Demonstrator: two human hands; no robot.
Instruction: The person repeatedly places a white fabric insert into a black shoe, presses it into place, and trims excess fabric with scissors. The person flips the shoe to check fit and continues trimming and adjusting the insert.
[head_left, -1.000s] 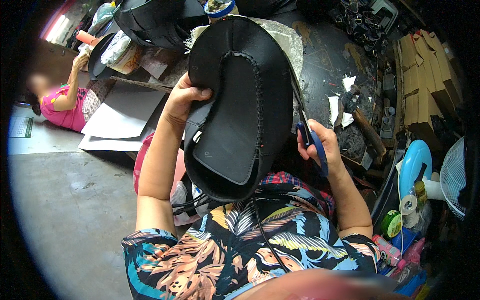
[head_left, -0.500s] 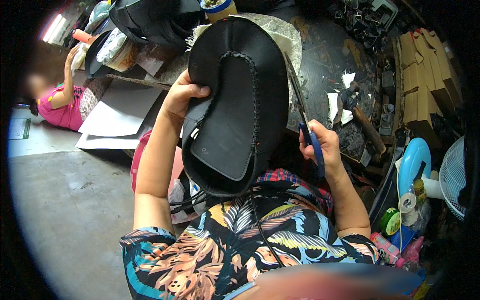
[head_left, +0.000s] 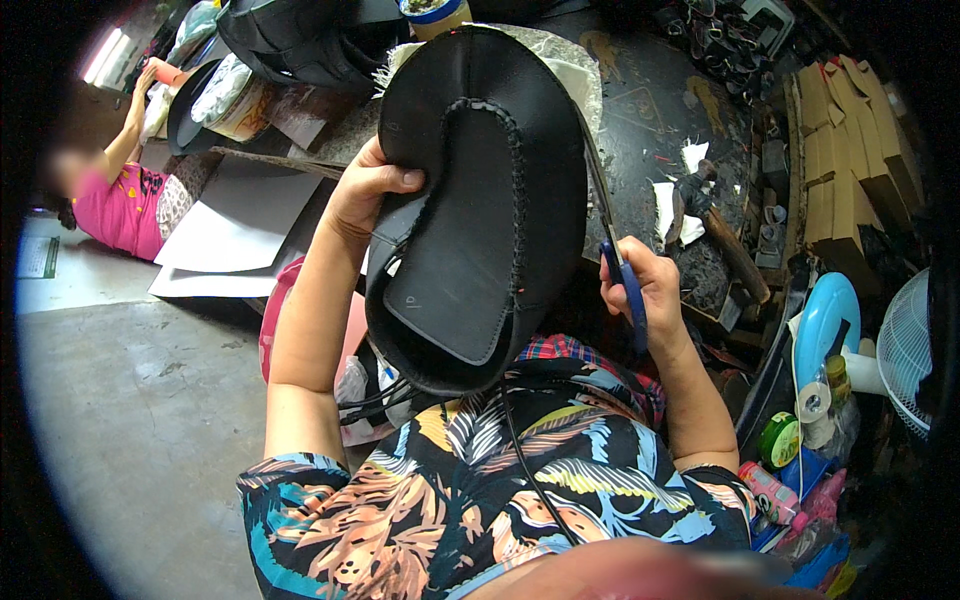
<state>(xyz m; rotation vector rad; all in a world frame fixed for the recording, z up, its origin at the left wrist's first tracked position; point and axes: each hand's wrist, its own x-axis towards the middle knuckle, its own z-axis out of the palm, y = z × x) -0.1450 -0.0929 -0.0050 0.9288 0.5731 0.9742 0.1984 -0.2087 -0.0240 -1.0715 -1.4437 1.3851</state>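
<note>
A black shoe upper (head_left: 545, 190), with a sole-shaped piece (head_left: 455, 250) stitched along its inner edge, is held up in front of my chest. My left hand (head_left: 370, 190) grips its left side, thumb on top and the other fingers hidden beneath. My right hand (head_left: 640, 290) is closed around the blue handles of a pair of scissors (head_left: 628, 285). Their long blades point up and lie along the right edge of the shoe upper. The blades look nearly together, and part of them is hard to make out against the black material.
Behind the upper is a dark worktable (head_left: 640, 110) with white scraps (head_left: 664, 210) and a wooden-handled tool (head_left: 735, 255). Cardboard pieces (head_left: 840, 160) and a fan (head_left: 905, 350) stand at right. Another person (head_left: 125, 205) is at far left, near white sheets (head_left: 240, 220) and a bucket (head_left: 235, 105).
The scissor blades have come closer together along the upper's right edge. The upper has shifted slightly. At far left, the other person's raised hand has moved up to an orange object.
</note>
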